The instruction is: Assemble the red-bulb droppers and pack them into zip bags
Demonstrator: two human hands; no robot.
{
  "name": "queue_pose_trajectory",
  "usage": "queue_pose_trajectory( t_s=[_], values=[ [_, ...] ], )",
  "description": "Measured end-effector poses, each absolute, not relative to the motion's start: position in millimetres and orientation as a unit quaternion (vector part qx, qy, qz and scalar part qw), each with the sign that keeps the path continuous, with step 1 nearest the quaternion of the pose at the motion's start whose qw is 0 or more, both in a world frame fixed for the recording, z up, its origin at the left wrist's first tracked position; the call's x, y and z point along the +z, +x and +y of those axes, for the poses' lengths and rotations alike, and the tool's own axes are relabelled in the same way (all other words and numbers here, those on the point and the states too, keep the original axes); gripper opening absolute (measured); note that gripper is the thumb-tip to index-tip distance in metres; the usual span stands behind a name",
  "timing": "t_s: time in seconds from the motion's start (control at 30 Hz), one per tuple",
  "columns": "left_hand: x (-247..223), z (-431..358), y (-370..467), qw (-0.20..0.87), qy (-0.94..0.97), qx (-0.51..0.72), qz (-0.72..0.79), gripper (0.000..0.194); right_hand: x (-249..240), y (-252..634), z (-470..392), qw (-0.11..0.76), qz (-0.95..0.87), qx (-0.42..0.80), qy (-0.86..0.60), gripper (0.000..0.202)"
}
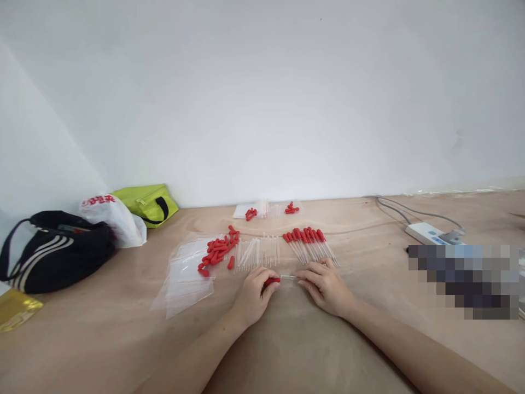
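Our left hand (pixel 255 300) is curled, thumb and fingers pinched around a red, teardrop-shaped, rubbery bulb (pixel 271 281). Our right hand (pixel 328 287) is loosely bent, its fingertips nearly together on a slim, clear tube (pixel 289 277). Bulb and tube lie end to end between our hands, low over the light-brown, wood-toned bench (pixel 123 339), nearer us than the row of bare, clear tubes (pixel 262 250). We cannot tell whether the tube sits inside the bulb's mouth. Handling this pair well, we judge, means keeping both in one straight line, gripping the tube close to the bulb so it doesn't bend, and pressing with a gentle twist.
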State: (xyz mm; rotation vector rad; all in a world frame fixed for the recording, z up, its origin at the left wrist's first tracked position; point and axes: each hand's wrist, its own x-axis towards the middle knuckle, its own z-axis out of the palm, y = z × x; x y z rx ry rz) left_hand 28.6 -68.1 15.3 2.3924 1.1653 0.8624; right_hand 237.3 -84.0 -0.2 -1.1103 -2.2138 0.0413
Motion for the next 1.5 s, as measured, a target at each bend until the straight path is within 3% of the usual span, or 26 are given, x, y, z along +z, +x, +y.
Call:
queue_pose_trajectory(
  t_s=[0.47,0.93,1.5],
  values=[
    [16.3,-69.4,26.3,0.192,0.837,0.338,0.385,0.014,-2.2,234.0,-82.3,0.361,-0.847,0.014,-0.391,0.021],
    [16.5,-72.7,26.1,0.131,0.894,0.292,0.313,0.018,2.5,235.1,-79.7,0.324,-0.866,-0.015,-0.382,0.023],
    [15.9,-73.2,26.1,0.105,0.904,0.285,0.300,0.016,0.3,216.4,-84.0,0.301,-0.864,0.040,-0.401,0.028]
  ],
)
